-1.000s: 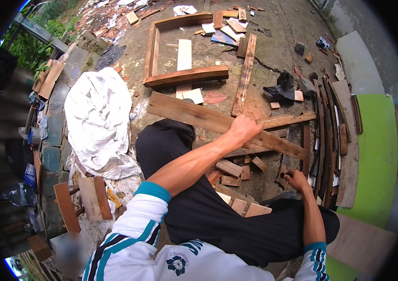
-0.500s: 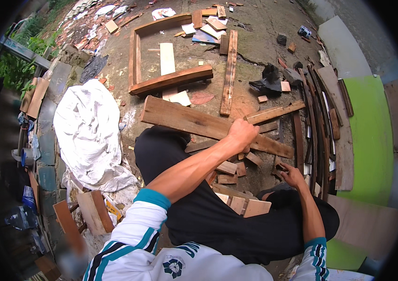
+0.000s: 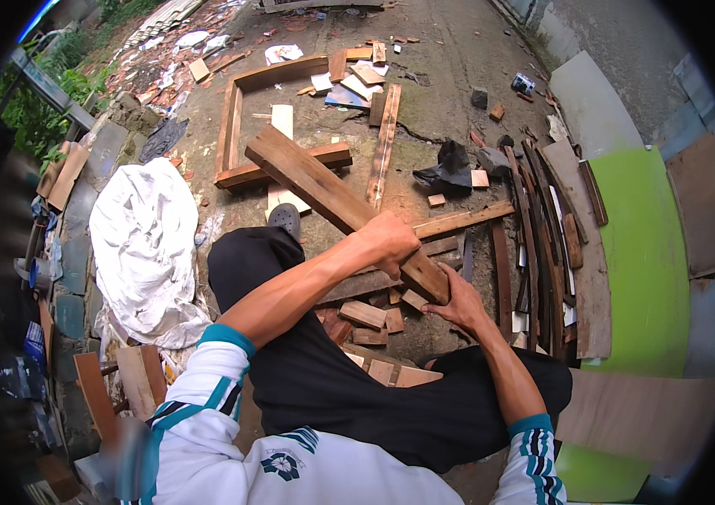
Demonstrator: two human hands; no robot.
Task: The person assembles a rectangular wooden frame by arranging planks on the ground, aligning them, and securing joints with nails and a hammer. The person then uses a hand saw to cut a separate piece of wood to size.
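Observation:
A brown wooden plank slants in front of me, its far end up and to the left. My left hand is closed over it beyond its middle, the fingers wrapped around its edges. At the plank's near right end, my right hand holds the board between thumb and fingers. Behind and under the plank lies a thinner wood strip. Several small wood offcuts are heaped below my left hand, in front of my folded legs.
A rectangular wooden frame lies beyond the plank, near an upright-lying batten. White cloth is bunched at the left. Long dark strips and a green panel line the right. A black plastic scrap lies farther out.
My right hand has come up from the ground and taken the plank's near end. The plank has turned steeper, and my left hand has shifted along with it. A grey shoe now shows.

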